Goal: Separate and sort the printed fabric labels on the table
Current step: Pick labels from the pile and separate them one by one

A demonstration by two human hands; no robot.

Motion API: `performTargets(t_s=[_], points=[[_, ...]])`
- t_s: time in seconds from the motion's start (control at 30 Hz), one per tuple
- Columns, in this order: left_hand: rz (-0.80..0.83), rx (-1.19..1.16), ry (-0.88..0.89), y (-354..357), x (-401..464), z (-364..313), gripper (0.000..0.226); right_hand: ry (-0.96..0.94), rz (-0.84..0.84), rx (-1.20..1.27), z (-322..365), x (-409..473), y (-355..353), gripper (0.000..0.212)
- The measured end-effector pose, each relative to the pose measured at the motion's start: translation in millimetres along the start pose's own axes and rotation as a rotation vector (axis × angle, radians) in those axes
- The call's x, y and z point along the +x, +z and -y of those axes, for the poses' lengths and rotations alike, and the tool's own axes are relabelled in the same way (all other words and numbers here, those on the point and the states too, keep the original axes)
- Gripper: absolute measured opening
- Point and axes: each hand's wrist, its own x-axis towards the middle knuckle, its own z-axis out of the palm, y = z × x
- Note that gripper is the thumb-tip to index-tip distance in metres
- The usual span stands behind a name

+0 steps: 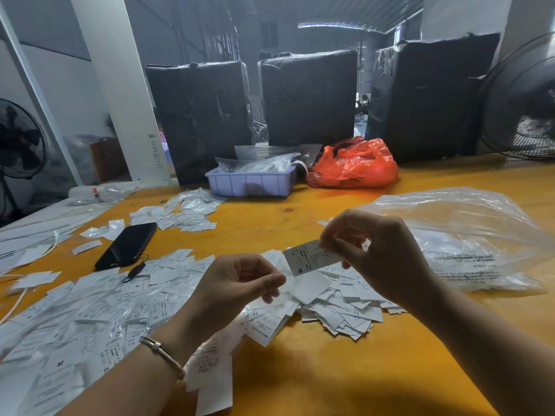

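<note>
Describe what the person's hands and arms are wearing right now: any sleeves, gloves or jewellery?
Both forearms are bare up to the frame edge, with no sleeves showing. Neither the left hand nor the right hand wears a glove. A thin, metallic-looking bangle circles the left wrist. No rings or watch are visible.

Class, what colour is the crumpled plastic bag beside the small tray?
The plastic bag is red-orange, seen in the head view.

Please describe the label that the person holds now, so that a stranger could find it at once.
Start from the orange table and the heap of white labels at its middle. Just above that heap, the right hand pinches one label by its end. It alone is lifted off the table, and a letter M shows at its lower edge.
</note>
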Motion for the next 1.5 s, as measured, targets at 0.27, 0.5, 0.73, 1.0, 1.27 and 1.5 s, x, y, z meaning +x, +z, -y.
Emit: performTargets(t_s=[0.27, 0.5, 0.73, 1.0, 1.27, 1.5], points=[[0.05, -0.015, -0.03, 1.8, 0.0, -1.4, 0.023, 0.004, 0.17, -0.005, -2.4, -0.4, 2.1, 0.016], [0.082, -0.018, -0.041, 6.0, 0.3, -2.8, 0.019, 0.085, 0.176, 0.174, -0.6, -6.6, 11.9, 0.019], [0.015, -0.042, -0.061, 4.0, 1.1, -4.7, 0.028, 0.222, 0.051, 0.359, 0.3, -3.8, 7.3, 0.016], [0.004, -0.038, -0.074, 3.4, 1.0, -5.3, 0.026, 0.337, 0.041, 0.354, -2.6, -6.7, 13.5, 0.013], [-0.001, -0.071, -0.102, 3.8, 1.6, -5.2, 0.028, 0.431, 0.1, 0.492, 4.0, -12.6, 24.0, 0.011], [-0.012, -0.071, -0.101, 5.4, 2.0, -6.6, 0.027, 0.427, 0.121, 0.457, 7.1, -13.8, 28.5, 0.014]])
